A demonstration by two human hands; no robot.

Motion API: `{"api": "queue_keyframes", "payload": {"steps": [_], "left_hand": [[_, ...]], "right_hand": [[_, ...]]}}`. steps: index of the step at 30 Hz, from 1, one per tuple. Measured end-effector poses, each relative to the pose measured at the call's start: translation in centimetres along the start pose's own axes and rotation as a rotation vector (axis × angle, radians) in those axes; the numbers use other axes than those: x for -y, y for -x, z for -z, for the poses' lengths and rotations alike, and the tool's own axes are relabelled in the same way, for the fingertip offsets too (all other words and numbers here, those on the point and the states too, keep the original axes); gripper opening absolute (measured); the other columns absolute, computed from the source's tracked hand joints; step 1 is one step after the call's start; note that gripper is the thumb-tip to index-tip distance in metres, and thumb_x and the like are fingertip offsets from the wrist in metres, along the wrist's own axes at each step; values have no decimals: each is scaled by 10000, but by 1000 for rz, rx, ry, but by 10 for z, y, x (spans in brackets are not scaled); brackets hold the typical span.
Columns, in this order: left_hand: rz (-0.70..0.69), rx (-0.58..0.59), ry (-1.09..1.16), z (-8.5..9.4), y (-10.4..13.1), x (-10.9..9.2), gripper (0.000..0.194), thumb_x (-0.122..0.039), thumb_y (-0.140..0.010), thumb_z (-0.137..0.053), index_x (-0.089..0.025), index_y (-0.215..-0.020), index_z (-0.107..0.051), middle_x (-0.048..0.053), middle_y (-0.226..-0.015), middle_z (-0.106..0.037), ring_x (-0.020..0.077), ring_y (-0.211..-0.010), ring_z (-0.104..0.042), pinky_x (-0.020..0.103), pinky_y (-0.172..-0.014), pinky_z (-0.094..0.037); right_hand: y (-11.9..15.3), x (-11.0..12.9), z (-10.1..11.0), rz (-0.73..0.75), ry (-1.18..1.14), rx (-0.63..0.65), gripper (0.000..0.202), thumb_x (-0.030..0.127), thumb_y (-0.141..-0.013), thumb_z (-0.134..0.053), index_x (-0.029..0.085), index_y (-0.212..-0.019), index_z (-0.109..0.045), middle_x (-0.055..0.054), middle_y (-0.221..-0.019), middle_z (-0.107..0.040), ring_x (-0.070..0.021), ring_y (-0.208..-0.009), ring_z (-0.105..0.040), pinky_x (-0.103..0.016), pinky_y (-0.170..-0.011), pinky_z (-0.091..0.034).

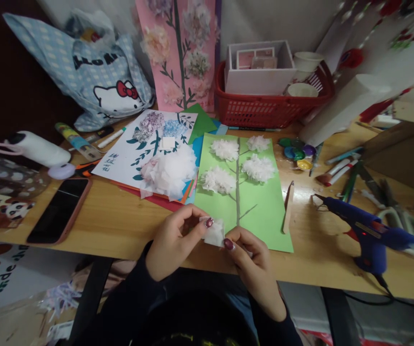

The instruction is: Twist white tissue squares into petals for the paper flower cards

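Observation:
Between my hands is a small piece of white tissue paper (214, 233), over the near edge of a green sheet (264, 216). My left hand (178, 240) pinches its left side between thumb and index finger. On the other side, my right hand (250, 257) grips the right edge the same way. The green sheet bears a painted grey-brown stem with side twigs and several ruffled white paper flowers (258, 168). To the left, a loose heap of white tissue paper (174, 170) lies on a white sheet painted with dark leaves (120, 161).
A blue glue gun (367, 230) lies at the right, its cord hanging off the table. Nearby are a wooden stick (288, 209), paint pots (296, 153) and scissors (390, 211). A phone (59, 210) is at the left. Behind stand a red basket (260, 108) and a checked bag (84, 72).

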State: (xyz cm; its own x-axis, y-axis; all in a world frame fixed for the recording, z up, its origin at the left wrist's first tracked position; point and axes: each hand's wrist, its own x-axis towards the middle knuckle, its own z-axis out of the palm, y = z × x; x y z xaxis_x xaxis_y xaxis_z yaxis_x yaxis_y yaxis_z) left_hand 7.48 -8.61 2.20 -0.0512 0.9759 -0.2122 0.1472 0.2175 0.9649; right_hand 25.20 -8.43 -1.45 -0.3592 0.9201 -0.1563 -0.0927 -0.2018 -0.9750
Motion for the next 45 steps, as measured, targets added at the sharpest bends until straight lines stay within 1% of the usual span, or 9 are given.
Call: {"api": "queue_keyframes", "payload": {"steps": [5, 9, 13, 26, 36, 39, 42, 44, 45], "left_hand": [[-26, 11, 1, -2, 3, -6, 180, -354, -865, -631, -181, -818, -638, 19, -777, -653, 157, -734, -627, 237, -667, -498], [-41, 41, 26, -4, 3, -7, 181, -343, -865, -622, -183, -781, -627, 42, -828, -671, 171, -774, -634, 245, -688, -506], [-41, 21, 22, -3, 3, -4, 205, -358, -897, -597, -176, -814, -645, 29, -796, -663, 153, -734, -613, 234, -673, -489], [-94, -54, -18, 3, 0, -2, 188, -323, -911, -598, -176, -799, -632, 11, -777, -655, 150, -754, -620, 229, -716, -499], [-130, -154, -48, 11, -5, 2, 203, -330, -891, -595, -179, -758, -618, -19, -673, -595, 123, -621, -560, 210, -589, -460], [-192, -235, -72, 15, -6, 3, 189, -308, -893, -606, -185, -751, -620, -17, -659, -639, 124, -611, -597, 209, -591, -477], [-357, -350, -222, 11, -5, 4, 145, -233, -891, -634, -183, -757, -654, 0, -710, -684, 133, -683, -645, 220, -667, -508], [-492, -369, -352, 3, -2, 5, 123, -169, -884, -656, -176, -767, -695, 21, -771, -704, 146, -765, -669, 235, -741, -523], [-542, -344, -394, -2, 0, 5, 122, -147, -881, -663, -173, -774, -716, 31, -795, -711, 150, -790, -678, 238, -760, -529]], "right_hand": [[-2, 3, -4, 53, -13, -5, 309, 484, -939, -619, 203, -808, -607, 55, -610, -394, -113, -528, -275, -254, -502, -255], [-3, 5, -6, 52, 35, 0, 280, 434, -956, -599, 203, -797, -593, 50, -625, -418, -120, -545, -292, -252, -511, -258], [-4, 4, -6, 58, 57, 3, 261, 406, -953, -588, 199, -794, -590, 44, -635, -450, -125, -560, -317, -254, -521, -257], [-4, 7, -6, 61, 57, 10, 260, 380, -960, -575, 198, -775, -570, 55, -619, -396, -123, -562, -287, -261, -520, -235], [-5, 7, -6, 69, 77, 8, 254, 350, -959, -563, 199, -756, -546, 65, -617, -355, -117, -556, -261, -258, -506, -222], [-4, 6, -5, 75, 71, -6, 246, 349, -955, -571, 199, -761, -556, 65, -618, -362, -115, -552, -260, -256, -507, -230], [-3, 5, -5, 72, 56, -22, 230, 343, -957, -579, 200, -777, -575, 65, -616, -390, -114, -551, -279, -249, -515, -250], [-3, 4, -5, 78, 42, -30, 225, 342, -959, -587, 201, -784, -586, 57, -631, -439, -112, -563, -324, -242, -530, -274], [-4, 4, -6, 84, 35, -33, 222, 342, -957, -594, 201, -786, -591, 52, -645, -470, -112, -575, -355, -238, -542, -291]]}}
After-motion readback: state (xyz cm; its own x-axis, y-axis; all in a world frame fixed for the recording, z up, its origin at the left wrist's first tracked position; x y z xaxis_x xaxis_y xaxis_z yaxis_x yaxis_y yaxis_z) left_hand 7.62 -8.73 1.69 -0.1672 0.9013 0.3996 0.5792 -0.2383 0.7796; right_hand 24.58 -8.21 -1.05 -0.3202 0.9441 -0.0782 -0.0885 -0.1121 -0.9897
